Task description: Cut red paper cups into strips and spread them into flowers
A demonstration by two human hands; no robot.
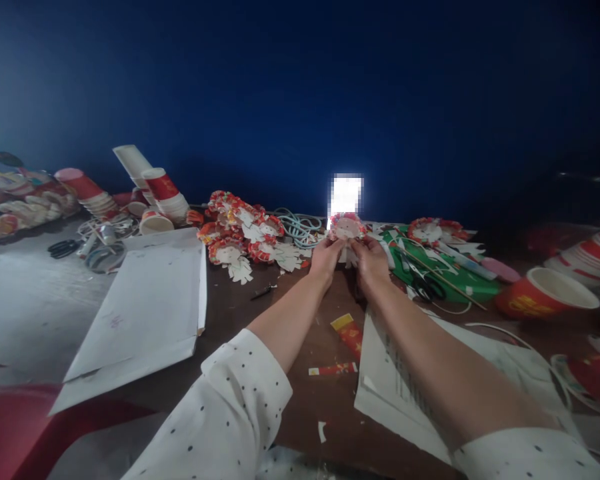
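Paper doll [349, 228], front and centre, held up over the far part of the worktop [235, 310] with both hands on it! Sweeping in from the left: stacked paper cups [165, 190] leaning at angles, next a flat white board [135, 313], then a pile of similar dolls [240, 223], red-rimmed heads overlapping, pale blue cord [300, 230] just beside them. Now the left hand [327, 257], fingers narrow, pinching the lower left edge of the head; opposite, the right hand [373, 259], fingers closed in on the other edge, a matching grip. What the tips do underneath is too small to tell. Judging from here, it wants a light touch: thin paper would likely crease under a hard squeeze, so pinch near the edge, both sides level, the red trim [346, 217] clear of the fingers. Tug one side harder and it could tear. Further right, a green sheet [480, 289] carries black scissors [427, 287], near enough to the right forearm [430, 347] to be worth minding, and beyond lies a tipped red cup [525, 297].
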